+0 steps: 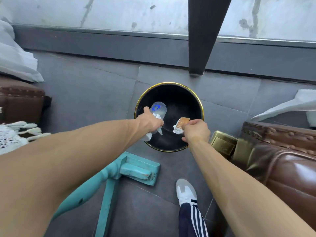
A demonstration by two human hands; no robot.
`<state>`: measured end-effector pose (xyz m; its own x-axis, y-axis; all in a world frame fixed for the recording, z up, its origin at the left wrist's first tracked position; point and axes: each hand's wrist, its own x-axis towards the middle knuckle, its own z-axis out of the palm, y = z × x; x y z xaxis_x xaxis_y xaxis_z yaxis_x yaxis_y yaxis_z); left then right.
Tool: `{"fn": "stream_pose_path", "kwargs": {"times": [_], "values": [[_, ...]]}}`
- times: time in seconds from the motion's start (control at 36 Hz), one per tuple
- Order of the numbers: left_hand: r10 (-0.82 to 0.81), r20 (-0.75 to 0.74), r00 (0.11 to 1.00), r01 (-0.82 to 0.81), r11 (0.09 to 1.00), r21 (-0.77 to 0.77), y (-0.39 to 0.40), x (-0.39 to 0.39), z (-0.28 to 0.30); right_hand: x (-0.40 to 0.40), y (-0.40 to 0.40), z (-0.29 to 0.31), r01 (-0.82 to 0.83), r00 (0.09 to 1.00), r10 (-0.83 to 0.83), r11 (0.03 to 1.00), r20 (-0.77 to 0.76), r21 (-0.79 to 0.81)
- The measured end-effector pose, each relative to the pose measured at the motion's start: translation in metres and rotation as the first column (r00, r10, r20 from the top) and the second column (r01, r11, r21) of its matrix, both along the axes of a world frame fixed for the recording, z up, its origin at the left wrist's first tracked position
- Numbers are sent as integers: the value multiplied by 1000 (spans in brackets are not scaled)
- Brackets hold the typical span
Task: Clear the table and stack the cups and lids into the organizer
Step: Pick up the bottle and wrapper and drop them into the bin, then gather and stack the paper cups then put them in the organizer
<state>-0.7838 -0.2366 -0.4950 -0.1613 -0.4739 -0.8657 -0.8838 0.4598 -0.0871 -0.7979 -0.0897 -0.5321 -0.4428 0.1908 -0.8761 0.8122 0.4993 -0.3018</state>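
A round black bin with a gold rim [195,98] stands on the grey floor below me. My left hand [150,121] grips a clear plastic cup with a blue logo [158,108] together with some crumpled white wrapping, held over the bin's left side. My right hand [196,130] pinches a small orange and white packet [181,125] above the bin's near right part. Both arms reach forward and down. The inside of the bin is dark and looks bare.
A turquoise wooden table leg and foot [136,170] stand just in front of the bin. Brown leather seats sit at the left [20,100] and right [282,159]. A dark post [200,48] rises behind the bin. My white shoe [186,190] is on the floor.
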Motion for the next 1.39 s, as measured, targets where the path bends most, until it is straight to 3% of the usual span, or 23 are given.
{"fn": "stream_pose_path", "kwargs": {"times": [0.11, 0.22, 0.31, 0.44, 0.56, 0.64, 0.83, 1.0, 1.14, 1.25, 1.39], "values": [[120, -69, 990, -114, 990, 81, 1, 4, -5, -1, 0, 0, -3, 997, 9, 996, 70, -89], [80, -36, 996, -78, 995, 61, -2, 1, -1, 1, 5, 11, -53, 991, 72, 985, 113, -163], [-135, 44, 990, 132, 990, 51, -1, -9, 15, 3, 11, 28, -124, 983, 150, 967, 105, -225], [-526, 100, 845, 514, 849, 123, 10, -39, 68, -5, 23, 78, -369, 927, 374, 906, -17, -207], [-638, 78, 766, 629, 769, 113, 20, -60, 121, -24, 30, 133, -543, 840, 538, 833, -74, -110], [-676, 72, 733, 678, 735, 4, 27, -65, 168, -39, 35, 178, -627, 778, 622, 778, -93, -41], [-526, -99, 845, 521, 851, -71, 58, -53, 278, -58, 52, 287, -746, 645, 748, 660, -155, 82], [-308, -333, 891, 272, 950, -151, 86, -7, 369, -49, 76, 385, -762, 590, 758, 636, -277, 118], [-173, -543, 822, 89, 980, -177, 118, 48, 432, -21, 99, 457, -764, 546, 744, 631, -385, 135], [-97, -647, 757, -9, 987, -159, 139, 97, 459, 12, 115, 499, -802, 439, 775, 566, -454, 192], [32, -837, 546, -161, 985, -67, 167, 188, 495, 76, 134, 549, -856, 260, 792, 454, -553, 247]]}}
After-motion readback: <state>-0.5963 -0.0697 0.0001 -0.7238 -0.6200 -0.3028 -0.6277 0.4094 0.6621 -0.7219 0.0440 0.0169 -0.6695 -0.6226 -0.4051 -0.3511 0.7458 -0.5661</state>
